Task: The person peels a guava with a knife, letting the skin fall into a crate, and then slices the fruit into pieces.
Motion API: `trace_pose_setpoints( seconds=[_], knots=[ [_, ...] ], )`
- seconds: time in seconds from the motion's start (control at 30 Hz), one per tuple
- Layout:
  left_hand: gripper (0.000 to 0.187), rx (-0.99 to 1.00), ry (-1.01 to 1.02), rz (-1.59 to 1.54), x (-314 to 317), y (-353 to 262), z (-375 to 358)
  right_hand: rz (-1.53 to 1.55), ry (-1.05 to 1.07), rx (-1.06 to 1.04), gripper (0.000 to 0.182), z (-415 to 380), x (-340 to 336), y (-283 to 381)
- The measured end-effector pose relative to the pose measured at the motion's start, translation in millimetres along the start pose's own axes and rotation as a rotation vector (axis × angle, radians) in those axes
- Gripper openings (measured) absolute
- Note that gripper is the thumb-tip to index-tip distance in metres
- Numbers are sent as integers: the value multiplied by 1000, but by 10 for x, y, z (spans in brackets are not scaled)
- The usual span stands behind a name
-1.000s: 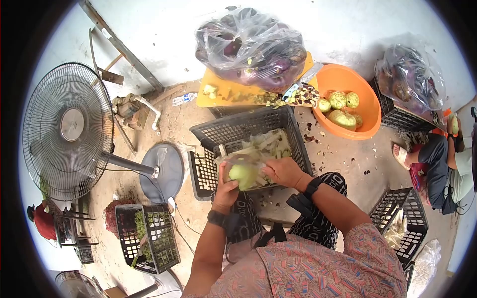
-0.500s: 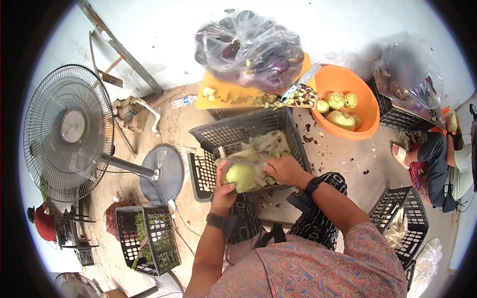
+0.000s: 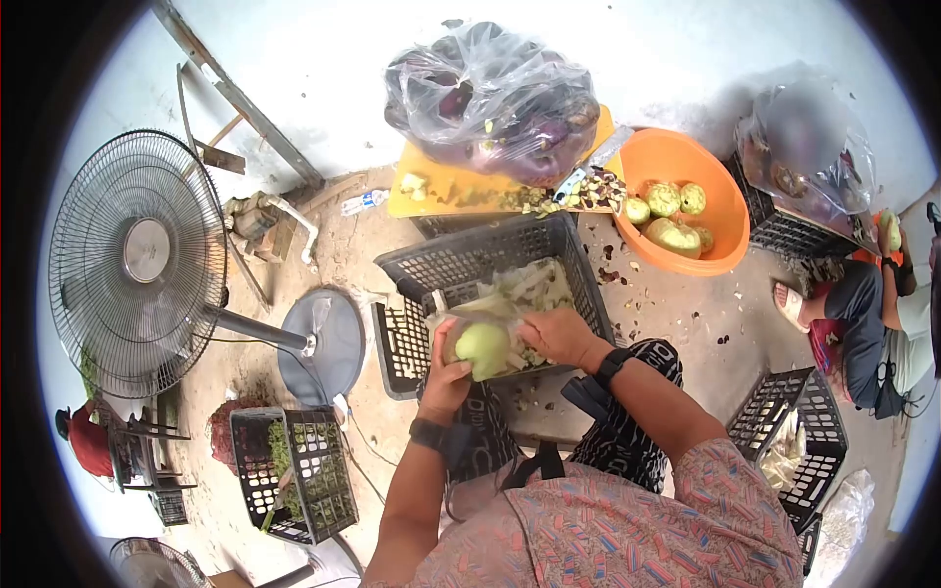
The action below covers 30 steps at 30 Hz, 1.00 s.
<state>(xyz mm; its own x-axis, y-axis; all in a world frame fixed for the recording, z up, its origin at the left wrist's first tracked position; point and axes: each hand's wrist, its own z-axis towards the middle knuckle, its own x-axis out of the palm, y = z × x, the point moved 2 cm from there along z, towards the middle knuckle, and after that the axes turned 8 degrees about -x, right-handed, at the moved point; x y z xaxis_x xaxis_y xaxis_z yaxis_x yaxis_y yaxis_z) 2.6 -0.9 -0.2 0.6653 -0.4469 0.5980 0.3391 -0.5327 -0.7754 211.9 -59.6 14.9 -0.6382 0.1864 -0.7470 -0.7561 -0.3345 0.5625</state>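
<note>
My left hand [image 3: 448,374] is wrapped around a pale green, rounded vegetable [image 3: 481,349], with the thumb on its near side. Stretched between my hands, over the vegetable's top, is a thin see-through film [image 3: 480,318], perhaps a plastic bag. My right hand [image 3: 561,336] has its fingers closed at the film's right end; the fingertips are partly hidden. Both hands are over a black plastic crate [image 3: 495,241], in which pale, plastic-looking wrappings [image 3: 539,282] lie heaped.
Beyond the crate, a yellow board [image 3: 446,186] carries a clear bag of purple vegetables [image 3: 495,103], peelings and a knife [image 3: 571,182]. An orange tub [image 3: 727,230] holds several pale green vegetables. A standing fan [image 3: 147,250] is at left; another person [image 3: 863,323] sits at right.
The pale green vegetable has shifted very slightly right and turned a little in my left hand. Both hands keep nearly the same places.
</note>
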Motion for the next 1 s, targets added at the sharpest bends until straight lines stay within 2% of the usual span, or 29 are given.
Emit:
trace_pose_setpoints(
  seconds=[0.1, 0.23, 0.3, 0.33, 0.4, 0.47, 0.53, 0.6, 0.8, 1.0],
  knots=[
    [77, 42, 87, -74, 36, -74, -63, -87, 74, 126, 33, -16, 15, -153],
    [75, 73, 58, -220, -19, -58, -74, -45, 14, 121, 39, -28, 131, -224],
    [72, 44, 74, -280, -54, -7, 5, 259, -92, 158, 37, 10, 229, -228],
    [70, 11, 88, -336, -74, 19, 45, 258, -91, 156, 37, 34, 240, -201],
    [65, 4, 129, -328, -80, 22, 92, 478, -30, 233, 37, 90, 270, -146],
    [63, -46, 119, -365, -65, 7, 124, 484, -21, 274, 37, 123, 293, -98],
    [64, -36, 141, -301, -103, 19, 155, 493, -5, 318, 37, 154, 297, -51],
    [66, -89, 38, -134, -127, 76, 183, 478, -85, 276, 40, 179, 260, -14],
    [60, -160, 27, -97, -54, 81, 188, 479, -155, 229, 35, 197, 205, 46],
    [69, -130, 5, -35, -35, 31, 207, 338, -61, 181, 31, 154, 91, 95]
  ],
)
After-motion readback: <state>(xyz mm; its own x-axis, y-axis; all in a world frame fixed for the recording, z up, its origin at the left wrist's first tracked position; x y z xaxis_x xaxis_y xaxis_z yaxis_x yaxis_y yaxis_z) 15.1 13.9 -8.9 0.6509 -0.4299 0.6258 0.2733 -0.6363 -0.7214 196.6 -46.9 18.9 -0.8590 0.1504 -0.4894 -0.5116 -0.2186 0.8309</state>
